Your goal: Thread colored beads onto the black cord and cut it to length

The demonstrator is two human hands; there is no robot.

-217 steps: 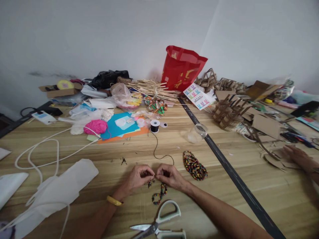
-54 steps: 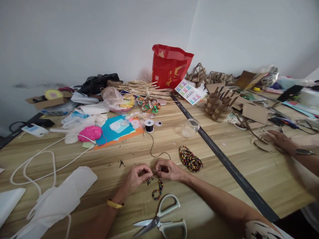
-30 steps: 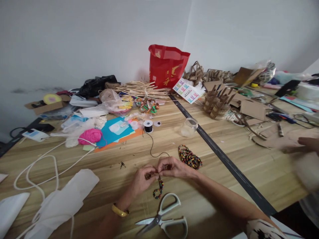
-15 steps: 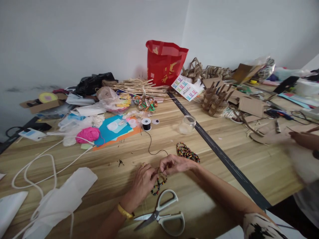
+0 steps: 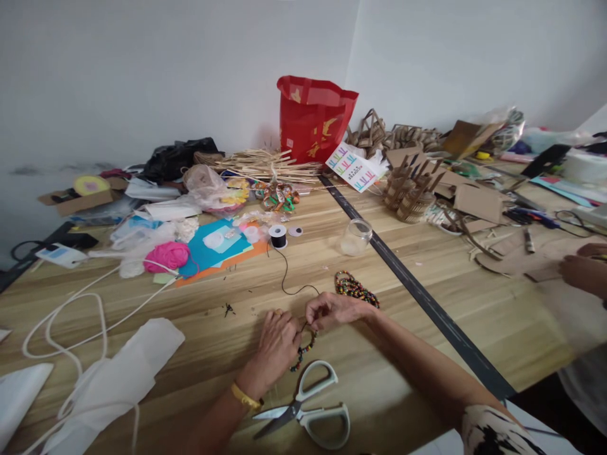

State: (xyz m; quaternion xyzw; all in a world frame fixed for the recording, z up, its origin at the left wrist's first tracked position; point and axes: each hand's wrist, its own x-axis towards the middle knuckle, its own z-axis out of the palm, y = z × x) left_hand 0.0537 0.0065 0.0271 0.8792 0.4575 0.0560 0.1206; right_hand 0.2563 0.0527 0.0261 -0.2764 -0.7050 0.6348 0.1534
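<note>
My left hand (image 5: 277, 346) rests knuckles-up on the wooden table (image 5: 474, 316), fingers curled over one end of a small multicoloured bead bracelet (image 5: 305, 350). My right hand (image 5: 332, 309) pinches the other end, where a thin black cord (image 5: 284, 278) comes in. The cord runs back to a black spool (image 5: 277, 236). A pile of finished bead strands (image 5: 356, 289) lies just right of my right hand. Grey-handled scissors (image 5: 308, 411) lie open right in front of my hands.
A small glass jar (image 5: 356, 237), a red bag (image 5: 313, 117), a bundle of sticks (image 5: 268, 167), pink yarn (image 5: 168, 256) and coloured paper lie further back. White cable (image 5: 71, 316) and white cloth (image 5: 128, 366) lie left. Another person's hands (image 5: 581, 268) work on cardboard at right.
My left hand has turned over and lowered onto the bracelet. The bracelet now lies nearer the scissors. The other person's hand has pulled back toward the right edge.
</note>
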